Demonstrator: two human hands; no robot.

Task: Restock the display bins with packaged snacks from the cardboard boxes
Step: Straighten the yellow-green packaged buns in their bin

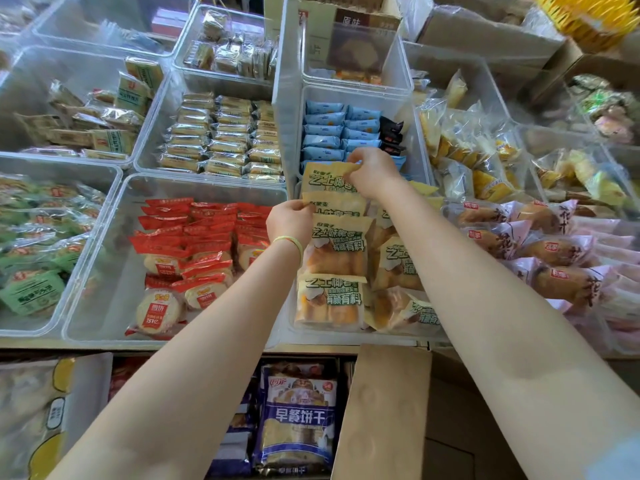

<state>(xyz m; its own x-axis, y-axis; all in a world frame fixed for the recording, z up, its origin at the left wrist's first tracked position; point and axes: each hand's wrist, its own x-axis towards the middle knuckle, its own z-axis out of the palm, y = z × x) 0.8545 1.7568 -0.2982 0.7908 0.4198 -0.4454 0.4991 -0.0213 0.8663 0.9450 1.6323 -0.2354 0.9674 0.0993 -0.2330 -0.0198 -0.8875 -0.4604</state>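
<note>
Several yellow snack packs with green lettering [337,247] lie in rows in a clear display bin [291,308] in front of me. My right hand [372,171] pinches the top edge of the farthest yellow pack [325,180] at the back of that bin. My left hand [290,221], with a yellow-green band on its wrist, pinches the left corner of the second yellow pack [341,205] just below it. An open cardboard box [384,410] stands under my right forearm at the bottom.
Clear bins surround the yellow packs: red-wrapped round cakes [194,258] to the left, blue packets [332,133] behind, pink-wrapped buns [540,244] to the right, green packs [31,244] far left. Purple biscuit bags [298,417] sit on a lower shelf.
</note>
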